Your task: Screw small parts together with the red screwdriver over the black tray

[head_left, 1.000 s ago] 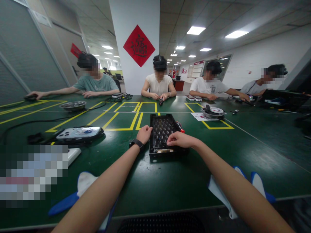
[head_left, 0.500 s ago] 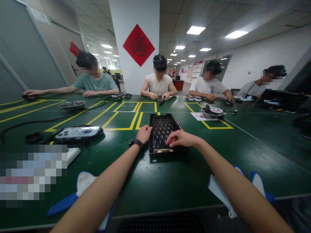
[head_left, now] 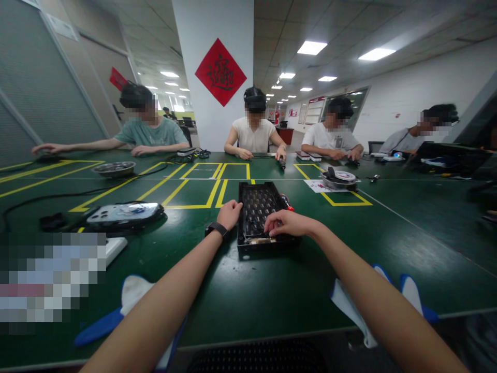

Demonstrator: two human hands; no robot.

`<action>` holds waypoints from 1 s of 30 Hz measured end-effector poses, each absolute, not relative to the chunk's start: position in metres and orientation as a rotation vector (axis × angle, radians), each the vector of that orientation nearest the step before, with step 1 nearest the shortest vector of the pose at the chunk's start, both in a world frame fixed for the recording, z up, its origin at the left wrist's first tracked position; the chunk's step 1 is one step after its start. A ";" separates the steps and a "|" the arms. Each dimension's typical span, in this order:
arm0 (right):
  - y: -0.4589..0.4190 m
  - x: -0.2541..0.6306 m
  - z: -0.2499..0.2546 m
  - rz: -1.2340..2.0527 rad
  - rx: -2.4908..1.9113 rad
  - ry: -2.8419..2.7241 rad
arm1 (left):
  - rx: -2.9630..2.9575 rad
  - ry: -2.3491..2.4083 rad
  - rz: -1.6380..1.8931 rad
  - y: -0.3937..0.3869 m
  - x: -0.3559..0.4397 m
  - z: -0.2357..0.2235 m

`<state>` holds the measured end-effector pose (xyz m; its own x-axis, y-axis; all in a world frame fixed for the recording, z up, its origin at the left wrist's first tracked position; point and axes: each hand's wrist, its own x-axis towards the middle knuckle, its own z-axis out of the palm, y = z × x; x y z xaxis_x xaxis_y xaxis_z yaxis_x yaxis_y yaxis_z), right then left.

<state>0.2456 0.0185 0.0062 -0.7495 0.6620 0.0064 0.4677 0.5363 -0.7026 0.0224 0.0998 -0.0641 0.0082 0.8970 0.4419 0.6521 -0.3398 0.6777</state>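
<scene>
An open black rectangular case lies on the green table in front of me, with rows of small shiny round spots inside and a pale strip near its close end. Curled against the case's left wall is my left hand, its fingers closed at the edge; a dark band circles that wrist. My right hand reaches over from the right, fingertips bent together in a pinch low over the near end of the case. Whatever sits between those fingertips is too small or hidden to make out. Something red shows beyond this hand.
White-and-blue gloves lie beneath my left forearm, and another pair by my right. A phone-like device and black cable are on the left. Metal bowls stand farther off. Several people sit along the far side.
Both my hands stay almost where they were at the case. Across the table, the middle person's hand has moved a dark object to the right.
</scene>
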 end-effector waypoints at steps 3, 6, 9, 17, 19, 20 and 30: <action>0.020 0.246 0.005 1.013 -0.928 -2.517 | 2.011 1.601 1.244 0.099 0.023 -0.064; 0.020 0.246 0.004 1.008 -0.921 -2.521 | 2.022 1.602 1.244 0.099 0.023 -0.064; 0.019 0.245 0.005 1.007 -0.930 -2.517 | 2.021 1.598 1.247 0.099 0.023 -0.064; 0.015 0.244 0.009 0.981 -0.936 -2.529 | 2.017 1.613 1.237 0.098 0.023 -0.062; 0.015 0.244 0.009 0.974 -0.937 -2.534 | 2.015 1.612 1.233 0.098 0.023 -0.062; 0.016 0.244 0.009 0.975 -0.936 -2.535 | 2.013 1.611 1.230 0.098 0.023 -0.062; 0.015 0.244 0.010 0.977 -0.928 -2.526 | 2.005 1.632 1.213 0.095 0.024 -0.060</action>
<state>0.2439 0.0145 0.0105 -0.7554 0.6548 0.0251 0.4674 0.5652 -0.6797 0.0238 0.0954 -0.0600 0.0062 0.9060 0.4233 0.6664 -0.3193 0.6737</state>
